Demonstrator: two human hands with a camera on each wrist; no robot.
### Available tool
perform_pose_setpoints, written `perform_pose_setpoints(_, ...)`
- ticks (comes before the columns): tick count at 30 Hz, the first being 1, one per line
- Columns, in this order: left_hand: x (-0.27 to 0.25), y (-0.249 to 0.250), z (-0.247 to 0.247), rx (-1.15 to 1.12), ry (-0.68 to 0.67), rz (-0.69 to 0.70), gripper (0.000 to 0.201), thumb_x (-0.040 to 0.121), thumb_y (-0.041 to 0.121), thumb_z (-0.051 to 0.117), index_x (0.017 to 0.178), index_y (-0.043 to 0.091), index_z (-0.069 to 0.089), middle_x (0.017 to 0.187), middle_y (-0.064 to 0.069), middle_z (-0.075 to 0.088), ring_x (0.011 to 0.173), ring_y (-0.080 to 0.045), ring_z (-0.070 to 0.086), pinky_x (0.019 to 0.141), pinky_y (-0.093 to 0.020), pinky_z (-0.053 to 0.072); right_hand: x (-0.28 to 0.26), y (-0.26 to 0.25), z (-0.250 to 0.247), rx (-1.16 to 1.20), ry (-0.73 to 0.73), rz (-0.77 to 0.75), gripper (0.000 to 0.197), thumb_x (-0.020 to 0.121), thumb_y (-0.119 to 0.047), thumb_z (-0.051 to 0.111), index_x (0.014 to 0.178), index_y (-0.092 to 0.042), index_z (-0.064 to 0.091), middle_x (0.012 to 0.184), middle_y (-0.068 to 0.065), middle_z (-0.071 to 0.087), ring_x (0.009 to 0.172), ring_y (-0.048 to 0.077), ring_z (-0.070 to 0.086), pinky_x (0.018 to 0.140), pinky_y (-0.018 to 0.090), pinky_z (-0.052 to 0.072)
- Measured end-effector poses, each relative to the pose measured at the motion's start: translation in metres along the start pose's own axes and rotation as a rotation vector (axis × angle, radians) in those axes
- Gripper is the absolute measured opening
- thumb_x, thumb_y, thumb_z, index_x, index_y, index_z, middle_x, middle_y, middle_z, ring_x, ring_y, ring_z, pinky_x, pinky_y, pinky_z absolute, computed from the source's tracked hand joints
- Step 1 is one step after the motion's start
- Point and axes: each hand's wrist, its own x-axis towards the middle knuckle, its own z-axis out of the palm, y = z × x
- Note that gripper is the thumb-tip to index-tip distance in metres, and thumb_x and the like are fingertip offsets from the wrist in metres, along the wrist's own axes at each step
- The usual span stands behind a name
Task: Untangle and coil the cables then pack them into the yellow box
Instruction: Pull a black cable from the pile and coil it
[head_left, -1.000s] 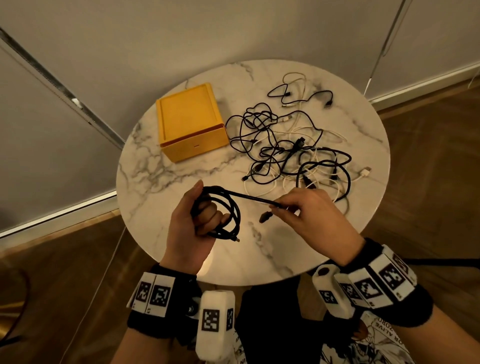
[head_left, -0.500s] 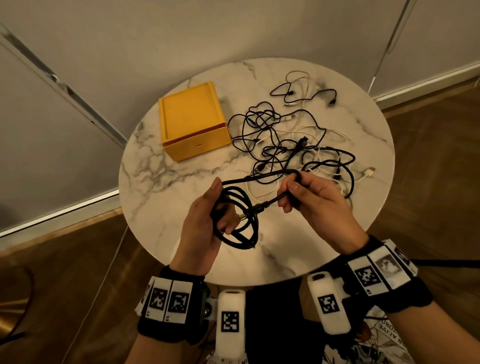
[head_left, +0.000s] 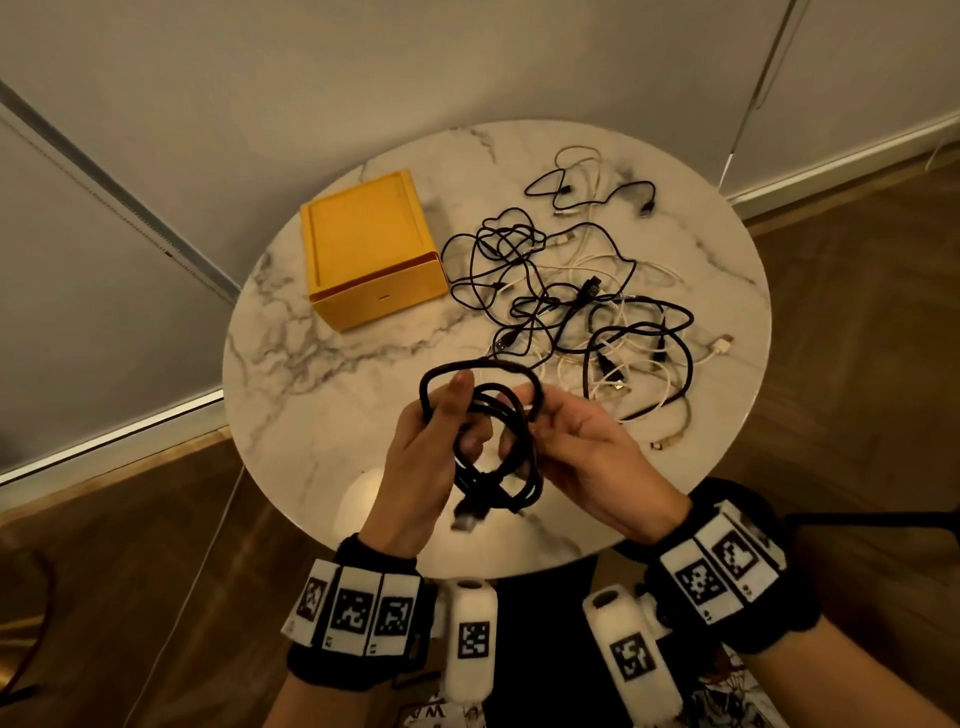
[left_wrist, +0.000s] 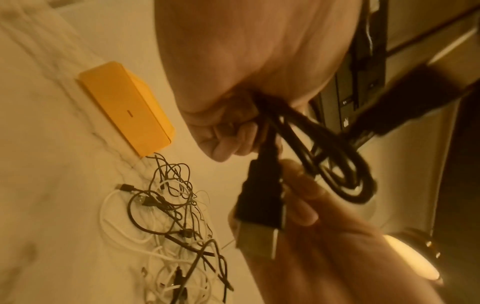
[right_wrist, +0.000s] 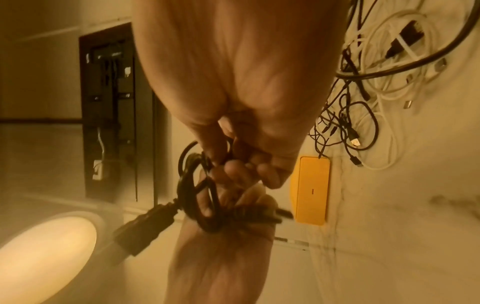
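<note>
A black cable (head_left: 498, 447) is wound in several loops above the near side of the round marble table (head_left: 322, 364). My left hand (head_left: 431, 457) grips the coil, fingers curled through it (left_wrist: 233, 131). My right hand (head_left: 576, 441) pinches the top loop at its right end (right_wrist: 233, 164). A USB plug (head_left: 467, 514) hangs blurred below the coil (left_wrist: 259, 216). The yellow box (head_left: 371, 254) stands closed at the far left. To its right lies a tangle of black and white cables (head_left: 582, 322).
A short black cable (head_left: 592, 189) and a white one lie apart at the table's far edge. White plug ends (head_left: 719, 345) reach toward the right rim. Wooden floor surrounds the table; a wall stands behind it.
The straight length that my right hand held out has been brought round onto the coil as one more loop. Both hands have come close together and the plug end now hangs below.
</note>
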Motion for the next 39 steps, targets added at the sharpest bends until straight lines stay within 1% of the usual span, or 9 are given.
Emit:
perform_pose_setpoints(5, 0.007, -0.01, -0.008, 0.033, 0.142, 0.083, 0.038, 0.084, 0.047, 0.048, 0.054, 0.023, 0.048, 0.049, 0.005, 0.037, 0.048, -0.013, 0.03, 0.05, -0.029, 0.026, -0.005, -0.006, 0.004, -0.236, 0.005, 0.051, 0.03, 0.094, -0.026, 0.045, 0.109, -0.015, 0.068, 0.087, 0.007, 0.063, 0.074, 0.013, 0.052, 0.061, 0.021, 0.039)
perform_pose_setpoints(12, 0.011, -0.018, -0.006, 0.047, 0.171, 0.146, 0.039, 0.1, 0.022, 0.043, 0.061, 0.017, 0.042, 0.047, 0.009, 0.035, 0.046, -0.009, 0.03, 0.048, -0.023, 0.028, 0.0, -0.012, 0.01, -0.303, 0.259, -0.085, 0.042, 0.077, -0.011, 0.074, 0.117, -0.009, 0.063, 0.075, -0.003, 0.066, 0.073, 0.013, 0.063, 0.065, 0.021, 0.05)
perform_pose_setpoints(18, 0.014, -0.018, 0.002, 0.019, 0.176, 0.105, 0.04, 0.101, 0.018, 0.042, 0.061, 0.017, 0.047, 0.044, 0.006, 0.034, 0.042, -0.009, 0.031, 0.043, -0.02, 0.027, -0.001, -0.008, 0.014, -0.675, 0.183, -0.098, 0.041, 0.083, -0.006, 0.072, 0.119, -0.022, 0.062, 0.084, 0.001, 0.073, 0.08, 0.019, 0.068, 0.083, 0.042, 0.054)
perform_pose_setpoints(23, 0.01, -0.013, -0.001, 0.036, 0.141, 0.134, 0.043, 0.099, 0.026, 0.043, 0.059, 0.012, 0.039, 0.045, 0.007, 0.033, 0.041, -0.007, 0.029, 0.042, -0.021, 0.027, 0.002, -0.012, 0.014, -0.345, 0.096, -0.034, 0.045, 0.086, 0.004, 0.064, 0.123, -0.022, 0.056, 0.089, 0.009, 0.075, 0.086, 0.02, 0.071, 0.084, 0.033, 0.055)
perform_pose_setpoints(26, 0.013, -0.009, -0.001, 0.035, 0.136, 0.22, 0.028, 0.097, 0.025, 0.049, 0.074, 0.009, 0.052, 0.046, 0.009, 0.033, 0.04, -0.007, 0.029, 0.04, -0.019, 0.026, 0.002, -0.011, 0.012, -0.123, 0.109, 0.014, 0.047, 0.086, 0.003, 0.062, 0.131, -0.01, 0.052, 0.092, 0.018, 0.074, 0.087, 0.025, 0.071, 0.082, 0.025, 0.052)
perform_pose_setpoints(28, 0.02, -0.01, -0.003, 0.073, 0.131, 0.334, 0.014, 0.097, 0.022, 0.055, 0.103, 0.011, 0.058, 0.05, 0.011, 0.04, 0.042, -0.006, 0.035, 0.043, -0.019, 0.031, 0.002, -0.009, 0.014, -0.044, 0.099, 0.034, 0.041, 0.088, -0.004, 0.062, 0.129, -0.007, 0.054, 0.097, 0.023, 0.072, 0.091, 0.031, 0.07, 0.086, 0.031, 0.05)
perform_pose_setpoints(32, 0.02, -0.011, -0.006, 0.272, 0.1, 0.454, 0.037, 0.099, 0.019, 0.051, 0.133, 0.031, 0.052, 0.072, 0.017, 0.059, 0.069, -0.005, 0.06, 0.067, -0.025, 0.052, -0.001, -0.009, 0.015, 0.05, 0.041, 0.081, 0.032, 0.091, -0.01, 0.05, 0.123, -0.01, 0.058, 0.094, 0.022, 0.071, 0.093, 0.031, 0.068, 0.105, 0.059, 0.034)
perform_pose_setpoints(35, 0.017, -0.012, -0.006, 0.351, 0.099, 0.498, 0.039, 0.1, 0.024, 0.049, 0.136, 0.038, 0.047, 0.068, 0.02, 0.056, 0.068, 0.0, 0.057, 0.068, -0.013, 0.047, 0.0, -0.01, 0.011, -0.004, 0.038, 0.113, 0.036, 0.091, -0.013, 0.051, 0.127, -0.009, 0.053, 0.095, 0.025, 0.071, 0.104, 0.037, 0.065, 0.112, 0.056, 0.031)
perform_pose_setpoints(39, 0.014, -0.008, -0.007, 0.343, 0.06, 0.47, 0.039, 0.092, 0.026, 0.055, 0.13, 0.021, 0.057, 0.072, 0.007, 0.063, 0.071, -0.004, 0.065, 0.063, -0.011, 0.049, 0.003, -0.011, 0.009, -0.096, 0.089, 0.118, 0.034, 0.09, -0.018, 0.055, 0.12, -0.002, 0.052, 0.106, 0.031, 0.067, 0.111, 0.042, 0.061, 0.111, 0.053, 0.035)
